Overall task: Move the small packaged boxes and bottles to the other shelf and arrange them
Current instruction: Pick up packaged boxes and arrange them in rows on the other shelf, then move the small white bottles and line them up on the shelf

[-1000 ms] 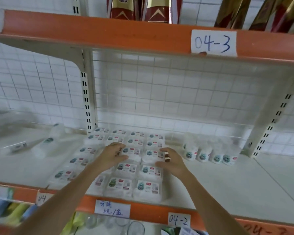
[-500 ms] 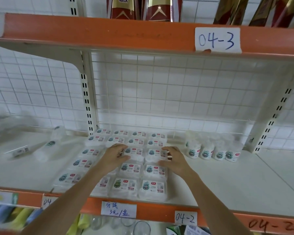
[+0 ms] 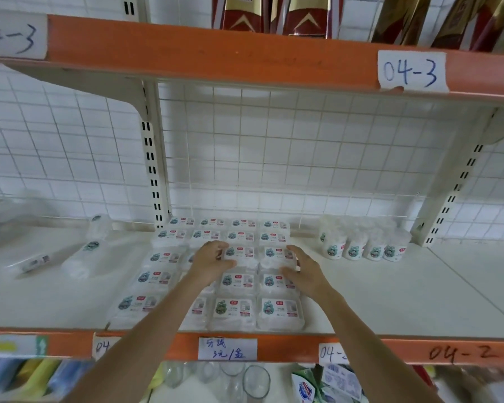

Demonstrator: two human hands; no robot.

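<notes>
Head view: hands (image 3: 211,261) (image 3: 304,271) apparently around boxes (image 3: 240,255) on shelf (image 3: 390,295).

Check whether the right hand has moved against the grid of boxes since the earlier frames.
Yes. The right hand has slid off the box tops to the right edge of the grid of boxes, fingers now around the outer column's side.

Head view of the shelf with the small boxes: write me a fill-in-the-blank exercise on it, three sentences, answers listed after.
1. The handwritten label on the upper orange rail reads ____.
2. The upright bottles stand to the ____ of the grid of small boxes.
3. The left hand and right hand both rest on the ____.

Missing words: 04-3; right; boxes
</notes>
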